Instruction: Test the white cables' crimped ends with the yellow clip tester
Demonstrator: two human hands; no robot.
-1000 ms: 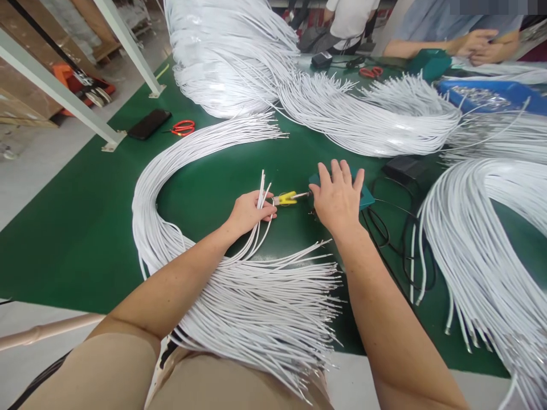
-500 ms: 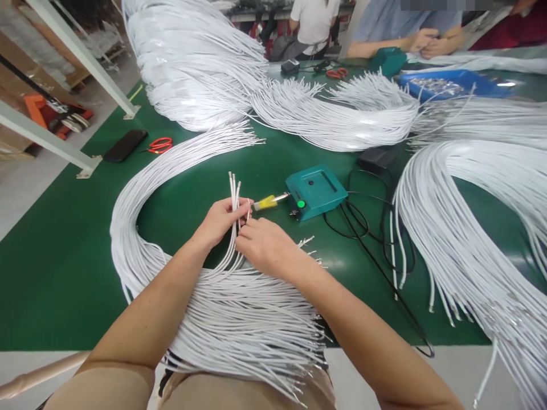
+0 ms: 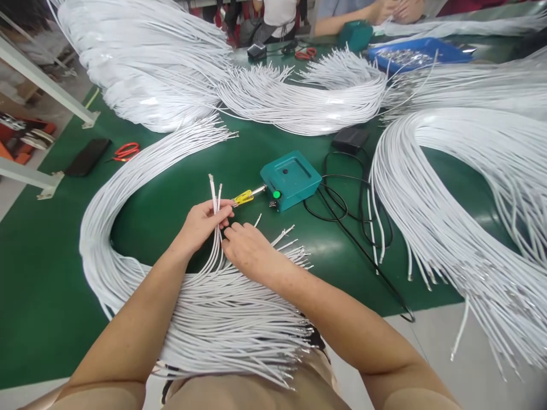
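Note:
Several thin white cables stand upright in my left hand, which is closed around them with their stripped ends above the fingers. My right hand is closed just to the right, fingertips against the cables; one cable end sticks out behind its knuckles. What lies between its fingertips is mostly hidden. Beside my left fingertips is a yellow clip on the metal shaft of a teal box with a green button. Below both hands a thick bundle of white cables lies across my lap and the table edge.
Large white cable bundles fill the back and the right side. A black phone and red scissors lie at left. Black cords run behind the box. Across the green table, a person's hands work near a blue tray.
The view has shifted, so the scene sits further left. My right hand has drawn slightly away from the yellow clip, and a cable end now shows behind it. The clip, blurred before, looks sharper.

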